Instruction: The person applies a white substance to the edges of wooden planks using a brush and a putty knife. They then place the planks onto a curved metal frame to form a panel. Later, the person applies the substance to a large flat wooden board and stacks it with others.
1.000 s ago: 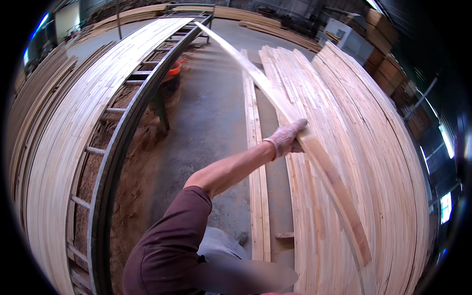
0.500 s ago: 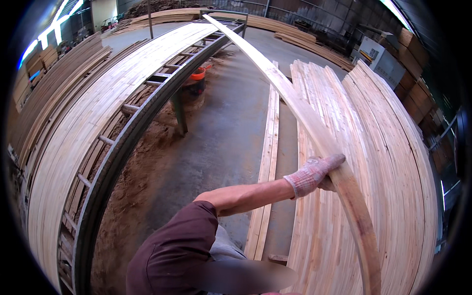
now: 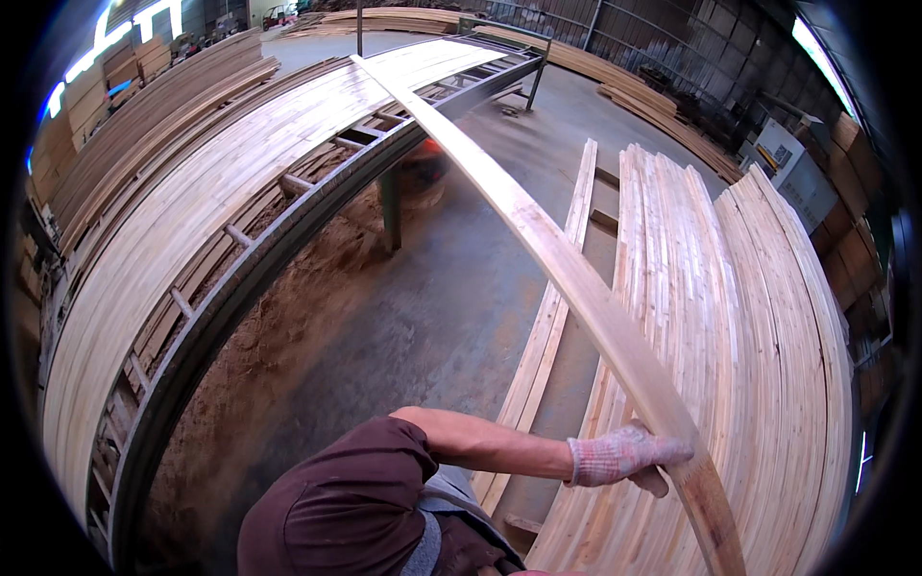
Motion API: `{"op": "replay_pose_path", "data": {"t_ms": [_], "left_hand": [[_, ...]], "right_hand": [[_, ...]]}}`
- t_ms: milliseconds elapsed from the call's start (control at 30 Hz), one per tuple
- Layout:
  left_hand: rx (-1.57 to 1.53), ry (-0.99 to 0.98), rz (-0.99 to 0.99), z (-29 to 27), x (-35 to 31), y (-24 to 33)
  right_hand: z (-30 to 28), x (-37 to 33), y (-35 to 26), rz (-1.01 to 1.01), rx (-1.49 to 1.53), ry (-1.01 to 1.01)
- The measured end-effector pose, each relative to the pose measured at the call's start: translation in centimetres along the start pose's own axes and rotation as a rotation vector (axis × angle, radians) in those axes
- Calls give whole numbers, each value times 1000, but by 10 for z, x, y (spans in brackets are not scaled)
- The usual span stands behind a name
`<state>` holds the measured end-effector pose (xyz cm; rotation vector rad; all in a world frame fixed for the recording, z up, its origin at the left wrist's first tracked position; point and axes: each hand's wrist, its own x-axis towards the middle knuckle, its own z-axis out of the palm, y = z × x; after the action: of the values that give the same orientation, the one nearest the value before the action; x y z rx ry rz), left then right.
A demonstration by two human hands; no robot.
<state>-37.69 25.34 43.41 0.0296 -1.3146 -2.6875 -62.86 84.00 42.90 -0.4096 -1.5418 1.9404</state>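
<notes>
My left hand (image 3: 624,455), in a pale knit glove with reddish marks, is closed on a long wooden board (image 3: 538,230) near its close end. The arm reaches across from the lower left in a dark maroon sleeve. From the lower right the board slants up and away to the left, its far end over the roller conveyor (image 3: 230,264) and the boards lying there. Pale boards (image 3: 413,65) lie side by side along the conveyor's far side. Beneath my left hand spreads a broad stack of boards (image 3: 672,288). My right hand does not show clearly; only a skin-coloured sliver appears at the bottom edge.
Two narrow boards (image 3: 547,331) lie alongside the stack on cross-pieces. Sawdust (image 3: 288,326) covers the floor beneath the conveyor, where a blurred orange thing (image 3: 430,149) stands by a green leg (image 3: 391,206). A white cabinet (image 3: 792,168) and more timber piles stand farther back.
The held board's far end has swung left over the conveyor, and my left hand sits lower in the picture, still gripping it. The view has turned somewhat left.
</notes>
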Motion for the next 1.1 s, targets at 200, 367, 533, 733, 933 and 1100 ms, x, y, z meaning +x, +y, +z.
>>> {"op": "replay_pose_path", "data": {"t_ms": [200, 367, 533, 733, 933, 1100], "left_hand": [[-4, 33, 43, -14, -13, 12], [72, 169, 66, -40, -37, 43], [155, 343, 237, -78, -89, 76], [108, 574, 535, -162, -165, 145], [349, 782, 632, -286, -314, 213], [24, 1445, 1094, -398, -492, 245]], "right_hand": [[60, 19, 26, -14, 239, -760], [166, 3, 73, -14, -218, -246], [291, -116, 75, 95, -176, -422], [418, -240, 110, 404, 351, -748], [550, -406, 134, 372, 195, -1035], [622, -629, 140, 480, 378, -1118]]}}
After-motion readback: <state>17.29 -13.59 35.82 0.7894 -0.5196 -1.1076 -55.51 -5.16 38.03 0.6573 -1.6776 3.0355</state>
